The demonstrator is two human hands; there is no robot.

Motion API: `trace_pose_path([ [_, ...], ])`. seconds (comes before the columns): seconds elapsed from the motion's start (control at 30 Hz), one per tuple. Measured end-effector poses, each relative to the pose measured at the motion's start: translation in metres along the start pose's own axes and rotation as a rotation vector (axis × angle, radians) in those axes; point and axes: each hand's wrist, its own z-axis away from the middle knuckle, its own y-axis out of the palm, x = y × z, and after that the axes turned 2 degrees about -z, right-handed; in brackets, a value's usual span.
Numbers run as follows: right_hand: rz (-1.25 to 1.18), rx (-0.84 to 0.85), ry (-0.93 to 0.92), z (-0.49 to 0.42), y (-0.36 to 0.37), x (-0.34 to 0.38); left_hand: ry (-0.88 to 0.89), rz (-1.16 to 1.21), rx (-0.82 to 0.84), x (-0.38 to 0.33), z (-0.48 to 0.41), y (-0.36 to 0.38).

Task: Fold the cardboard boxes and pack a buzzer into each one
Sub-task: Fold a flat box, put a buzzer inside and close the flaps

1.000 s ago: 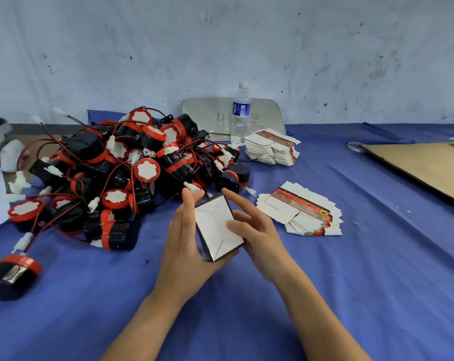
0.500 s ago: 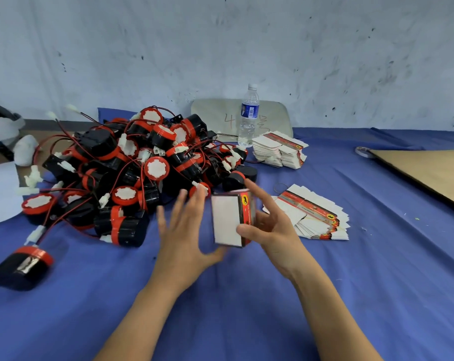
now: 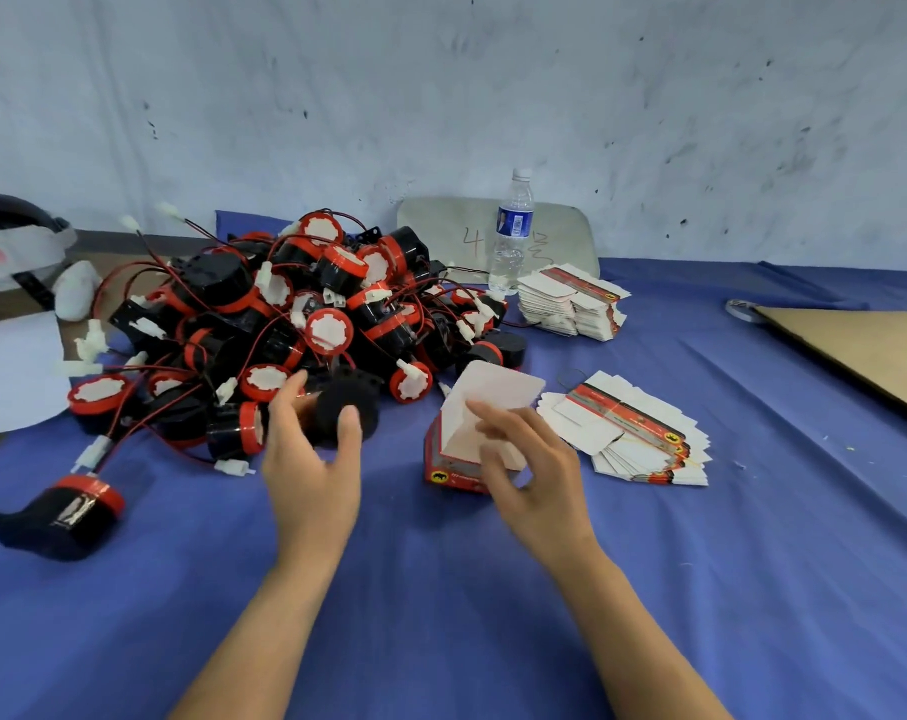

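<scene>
A folded red and white cardboard box (image 3: 454, 462) stands on the blue cloth with its white lid flap (image 3: 485, 402) raised. My right hand (image 3: 524, 470) grips the box from the near right side. At the near edge of a big pile of black and red buzzers (image 3: 295, 324), my left hand (image 3: 311, 459) curls its fingers and thumb around one black buzzer (image 3: 350, 410). Red wires with white plugs trail out of the pile.
Two stacks of flat box blanks lie to the right, one near (image 3: 633, 433) and one farther back (image 3: 570, 304). A water bottle (image 3: 511, 236) stands by the wall. One lone buzzer (image 3: 61, 517) lies at the near left, and a brown board (image 3: 856, 350) lies at the right.
The box has come down from the air onto the cloth with its flap up. My left hand has left the box and reached to the pile, taking hold of a buzzer.
</scene>
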Motion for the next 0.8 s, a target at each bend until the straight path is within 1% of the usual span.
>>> trace_pose_path([
  [0.03, -0.083, -0.033, 0.027, 0.0, 0.0, 0.001, 0.106, 0.08, 0.016, -0.005, 0.003, -0.001],
  [0.07, -0.201, -0.042, 0.092, 0.0, 0.001, 0.004, 0.218, 0.114, 0.065, -0.008, 0.008, 0.0],
  [0.13, -0.484, -0.019, 0.265, 0.0, 0.002, 0.008, 0.438, 0.045, 0.223, -0.013, 0.018, 0.006],
  [0.17, -0.584, -0.022, 0.323, -0.001, 0.003, 0.009, 0.549, -0.017, 0.303, -0.015, 0.023, 0.01],
  [0.23, -0.635, -0.06, 0.359, -0.002, 0.002, 0.009, 0.725, -0.109, 0.411, -0.015, 0.029, 0.02],
  [0.27, -0.621, -0.086, 0.362, -0.003, 0.001, 0.009, 0.76, -0.123, 0.441, -0.016, 0.03, 0.023],
  [0.3, -0.595, -0.118, 0.36, -0.004, -0.001, 0.009, 0.757, -0.12, 0.458, -0.015, 0.031, 0.025],
  [0.33, -0.57, -0.157, 0.36, -0.005, -0.002, 0.008, 0.719, -0.103, 0.46, -0.015, 0.032, 0.025],
  [0.43, -0.518, -0.254, 0.38, -0.007, -0.004, 0.005, 0.439, -0.005, 0.425, -0.013, 0.029, 0.022],
  [0.47, -0.519, -0.254, 0.388, -0.008, -0.004, 0.005, 0.374, 0.008, 0.436, -0.012, 0.027, 0.021],
  [0.6, -0.513, -0.226, 0.407, -0.007, -0.002, 0.006, 0.202, 0.07, 0.586, -0.006, 0.024, 0.022],
  [0.67, -0.509, -0.208, 0.402, -0.007, -0.001, 0.006, 0.159, 0.085, 0.595, -0.004, 0.025, 0.022],
  [0.77, -0.502, -0.181, 0.421, -0.008, -0.002, 0.006, 0.208, 0.045, 0.615, -0.006, 0.028, 0.022],
  [0.8, -0.464, -0.183, 0.425, -0.007, -0.002, 0.006, 0.237, 0.043, 0.612, -0.007, 0.029, 0.022],
])
